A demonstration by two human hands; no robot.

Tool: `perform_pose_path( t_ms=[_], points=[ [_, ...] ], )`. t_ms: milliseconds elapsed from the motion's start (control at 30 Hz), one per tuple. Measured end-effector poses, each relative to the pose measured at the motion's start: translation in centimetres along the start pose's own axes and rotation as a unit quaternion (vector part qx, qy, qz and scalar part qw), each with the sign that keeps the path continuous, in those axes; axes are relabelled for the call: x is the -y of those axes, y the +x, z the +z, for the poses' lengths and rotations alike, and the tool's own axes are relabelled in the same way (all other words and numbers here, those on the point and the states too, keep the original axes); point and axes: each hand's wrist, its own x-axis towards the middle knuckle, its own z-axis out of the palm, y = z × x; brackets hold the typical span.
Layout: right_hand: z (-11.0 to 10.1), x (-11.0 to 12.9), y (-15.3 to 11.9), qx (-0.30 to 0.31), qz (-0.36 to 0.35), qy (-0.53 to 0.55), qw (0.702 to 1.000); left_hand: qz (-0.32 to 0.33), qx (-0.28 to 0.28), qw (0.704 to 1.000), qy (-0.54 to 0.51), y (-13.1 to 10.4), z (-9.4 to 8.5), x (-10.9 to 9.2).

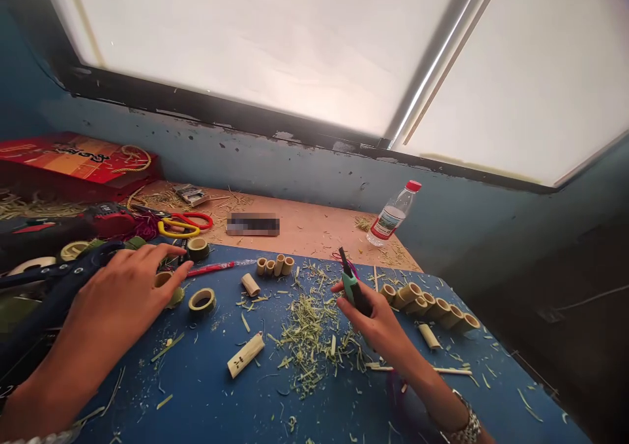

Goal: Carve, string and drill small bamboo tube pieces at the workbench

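My left hand [130, 283], fingers apart and holding nothing, hovers over the left side near a green bamboo ring [198, 248]. Another bamboo ring [202, 300] lies just right of its fingertips. Wrapped in my right hand [368, 310] is a green and black cutter [352, 285], its tip pointing up and away. Below and left of it spreads a heap of bamboo shavings [309, 333]. A split bamboo piece with dark marks [246, 355] lies on the blue mat [206, 405]. Short bamboo tubes [439, 309] form a row right of my right hand.
A water bottle [393, 215] stands at the back right. Scissors with red and yellow handles [184, 224], a red box [73, 162] and a red and black tool [111, 221] are at left. Small tubes [279, 264] stand mid-mat. A window is behind.
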Motion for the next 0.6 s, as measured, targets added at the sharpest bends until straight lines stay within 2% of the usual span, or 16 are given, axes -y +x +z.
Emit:
perform_pose_path(
  t_ms=[67,167,400,600],
  points=[
    [0.2,-0.1,-0.2,-0.009,-0.01,-0.011,1.0,-0.031,0.052,0.998,0.003,0.1,0.0,0.0],
    [0.3,-0.2,-0.3,-0.028,-0.022,-0.021,0.999,-0.058,0.091,0.994,0.01,0.1,-0.5,-0.4],
    [0.3,-0.3,0.5,-0.022,-0.024,-0.041,0.999,-0.054,0.108,0.993,0.016,-0.1,-1.8,-1.6],
    [0.7,-0.8,1.1,-0.011,-0.036,-0.024,0.999,-0.017,0.1,0.994,-0.027,-0.4,-1.2,-1.3]
  ],
)
